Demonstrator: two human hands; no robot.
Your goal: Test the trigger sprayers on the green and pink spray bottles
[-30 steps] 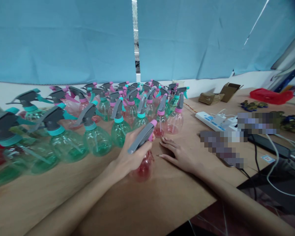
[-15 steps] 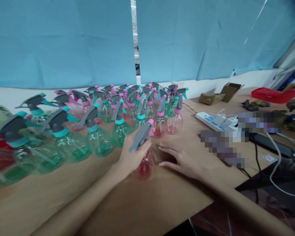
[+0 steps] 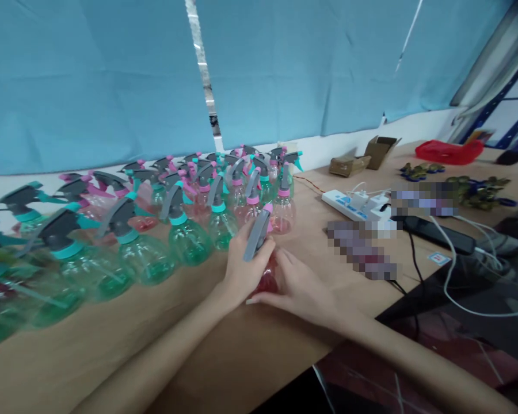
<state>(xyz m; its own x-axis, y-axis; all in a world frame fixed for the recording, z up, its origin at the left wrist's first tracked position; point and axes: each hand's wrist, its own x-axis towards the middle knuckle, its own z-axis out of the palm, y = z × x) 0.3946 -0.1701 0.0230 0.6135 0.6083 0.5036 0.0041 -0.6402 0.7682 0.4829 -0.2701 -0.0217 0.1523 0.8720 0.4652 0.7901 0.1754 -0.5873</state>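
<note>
A spray bottle (image 3: 257, 236) with a grey and pink trigger head and a clear reddish body stands upright on the brown tabletop. My left hand (image 3: 242, 267) is wrapped round its neck, just under the head. Against the right side of its body, my right hand (image 3: 304, 287) curls with the thumb in front; its fingertips are hidden behind the bottle. Just behind are a pink-collared bottle (image 3: 283, 215) and a green bottle (image 3: 190, 241) with a turquoise collar.
Several green bottles run along the left, the closest being a large one (image 3: 144, 259). A white power strip (image 3: 345, 206) with plugs and cables lies to the right, beyond a blurred-out item (image 3: 360, 250). Cardboard boxes (image 3: 380, 152) and a red plastic bag (image 3: 449, 152) are farther back.
My right hand has moved left from beside the bottle onto its body. My left hand keeps its hold at the neck. The camera view has turned slightly right.
</note>
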